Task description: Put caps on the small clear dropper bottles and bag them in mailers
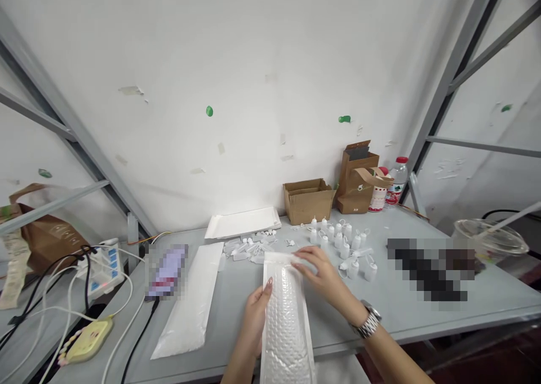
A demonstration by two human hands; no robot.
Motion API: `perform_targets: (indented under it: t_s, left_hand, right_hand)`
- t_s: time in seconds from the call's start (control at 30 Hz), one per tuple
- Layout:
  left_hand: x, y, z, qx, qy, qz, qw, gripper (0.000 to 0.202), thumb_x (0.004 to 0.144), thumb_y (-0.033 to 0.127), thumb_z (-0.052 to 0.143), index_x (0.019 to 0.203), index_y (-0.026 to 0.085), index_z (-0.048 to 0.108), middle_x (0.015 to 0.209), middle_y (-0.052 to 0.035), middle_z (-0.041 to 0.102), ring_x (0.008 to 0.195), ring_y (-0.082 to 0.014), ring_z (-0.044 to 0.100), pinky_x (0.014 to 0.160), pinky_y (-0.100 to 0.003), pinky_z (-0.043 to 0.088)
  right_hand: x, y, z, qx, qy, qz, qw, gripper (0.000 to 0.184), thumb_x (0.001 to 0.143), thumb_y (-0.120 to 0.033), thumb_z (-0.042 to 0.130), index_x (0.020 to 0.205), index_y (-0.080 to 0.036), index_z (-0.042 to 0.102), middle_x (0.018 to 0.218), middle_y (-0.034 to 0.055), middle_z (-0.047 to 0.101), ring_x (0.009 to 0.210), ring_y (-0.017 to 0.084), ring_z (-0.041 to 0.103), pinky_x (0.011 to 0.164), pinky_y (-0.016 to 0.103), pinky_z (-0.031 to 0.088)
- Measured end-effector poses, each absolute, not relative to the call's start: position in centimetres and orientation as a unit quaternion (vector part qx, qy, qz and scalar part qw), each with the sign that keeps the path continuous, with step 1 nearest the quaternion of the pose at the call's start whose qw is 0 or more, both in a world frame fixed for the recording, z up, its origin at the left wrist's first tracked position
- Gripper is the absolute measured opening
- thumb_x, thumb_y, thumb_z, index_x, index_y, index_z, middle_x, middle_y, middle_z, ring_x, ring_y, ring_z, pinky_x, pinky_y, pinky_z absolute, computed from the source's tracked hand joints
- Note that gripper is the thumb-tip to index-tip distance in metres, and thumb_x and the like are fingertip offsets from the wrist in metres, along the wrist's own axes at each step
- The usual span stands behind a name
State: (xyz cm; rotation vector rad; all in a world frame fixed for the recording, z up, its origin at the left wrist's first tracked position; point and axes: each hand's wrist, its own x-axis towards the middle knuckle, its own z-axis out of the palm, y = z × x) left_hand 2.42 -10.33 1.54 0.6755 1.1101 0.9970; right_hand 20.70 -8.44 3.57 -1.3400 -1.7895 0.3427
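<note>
A white bubble mailer (pixel 287 322) stands lengthwise in front of me, its lower end running out of the picture. My left hand (pixel 256 313) grips its left edge, thumb on the front and the other fingers hidden behind. At the top right corner, my right hand (pixel 320 271) pinches the mailer's flap end between thumb and fingers; a metal watch is on that wrist. Just beyond the mailer lies a pile of small clear plastic bottles (pixel 243 248). Several small white squeeze bottles (pixel 338 238) with looped caps stand to the right, a few of them lying down.
Another white mailer (pixel 190 305) lies at left beside a blurred phone (pixel 167 271). A stack of white mailers (pixel 240 223), a cardboard box (pixel 308 203) and a paper bag (pixel 353 186) sit by the wall. Cables surround a power strip (pixel 105 268); a plastic bowl (pixel 490 237) is at far right.
</note>
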Motion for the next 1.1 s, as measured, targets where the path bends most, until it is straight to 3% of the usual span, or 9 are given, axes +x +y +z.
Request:
perform_targets:
  t_s: [0.1, 0.17, 0.27, 0.33, 0.57, 0.8, 1.1]
  left_hand:
    - [1.9, -10.1, 1.8, 0.263, 0.553, 0.443, 0.654, 0.039, 0.061, 0.044, 0.072, 0.086, 0.015, 0.065, 0.101, -0.0106, 0.068, 0.105, -0.0277, 0.057, 0.09, -0.035, 0.042]
    - [1.7, -9.9, 1.9, 0.241, 0.571, 0.448, 0.645, 0.036, 0.062, 0.04, 0.072, 0.088, 0.016, 0.065, 0.109, -0.0115, 0.065, 0.111, -0.0273, 0.053, 0.095, -0.035, 0.039]
    - [1.6, -9.6, 2.0, 0.228, 0.569, 0.449, 0.651, 0.036, 0.064, 0.038, 0.072, 0.09, 0.015, 0.064, 0.113, -0.0125, 0.063, 0.114, -0.0275, 0.051, 0.097, -0.036, 0.039]
    - [1.7, -9.6, 1.9, 0.232, 0.572, 0.446, 0.648, 0.037, 0.063, 0.04, 0.072, 0.091, 0.016, 0.064, 0.113, -0.0122, 0.063, 0.115, -0.028, 0.051, 0.097, -0.037, 0.038]
    - [1.8, -10.0, 1.3, 0.32, 0.552, 0.414, 0.649, 0.05, 0.06, 0.052, 0.069, 0.091, 0.013, 0.065, 0.088, -0.0115, 0.07, 0.094, -0.0292, 0.061, 0.082, -0.037, 0.045]
    - [3.0, -10.6, 2.2, 0.399, 0.492, 0.404, 0.66, 0.045, 0.058, 0.058, 0.066, 0.063, 0.015, 0.058, 0.055, 0.0011, 0.057, 0.06, -0.0164, 0.053, 0.057, -0.024, 0.037]
    - [2.5, -10.4, 1.9, 0.409, 0.493, 0.44, 0.63, 0.048, 0.061, 0.058, 0.064, 0.075, 0.013, 0.061, 0.061, 0.0005, 0.057, 0.069, -0.018, 0.052, 0.065, -0.026, 0.037]
  right_hand:
    - [24.2, -9.8, 3.3, -0.643, -0.645, -0.069, 0.408, 0.035, 0.089, -0.04, 0.039, 0.105, -0.017, 0.06, 0.094, 0.0128, 0.058, 0.088, 0.025, 0.054, 0.075, 0.037, 0.042]
    - [26.2, -10.7, 3.3, -0.712, -0.602, -0.183, 0.311, 0.038, 0.089, -0.04, 0.036, 0.1, -0.013, 0.061, 0.082, 0.0139, 0.058, 0.073, 0.025, 0.054, 0.063, 0.036, 0.04]
    - [27.5, -11.5, 3.3, -0.749, -0.584, -0.26, 0.175, 0.032, 0.089, -0.033, 0.039, 0.08, -0.012, 0.063, 0.069, 0.0123, 0.056, 0.063, 0.024, 0.052, 0.056, 0.034, 0.032]
    - [27.4, -11.6, 3.2, -0.744, -0.599, -0.264, 0.136, 0.028, 0.088, -0.024, 0.042, 0.069, -0.014, 0.06, 0.066, 0.0114, 0.057, 0.063, 0.024, 0.053, 0.057, 0.034, 0.03]
    - [23.5, -9.9, 5.1, -0.625, -0.723, -0.252, 0.153, 0.028, 0.085, -0.005, 0.04, 0.064, -0.016, 0.054, 0.064, 0.0063, 0.057, 0.062, 0.021, 0.049, 0.064, 0.034, 0.028]
    - [18.4, -8.4, 8.8, -0.388, -0.849, -0.314, 0.173, 0.026, 0.085, -0.003, 0.035, 0.071, -0.017, 0.052, 0.067, 0.0041, 0.054, 0.066, 0.019, 0.045, 0.075, 0.035, 0.031]
    - [15.6, -7.5, 8.7, -0.328, -0.867, -0.309, 0.213, 0.026, 0.088, -0.007, 0.033, 0.073, -0.017, 0.052, 0.067, 0.002, 0.056, 0.065, 0.017, 0.047, 0.086, 0.039, 0.03]
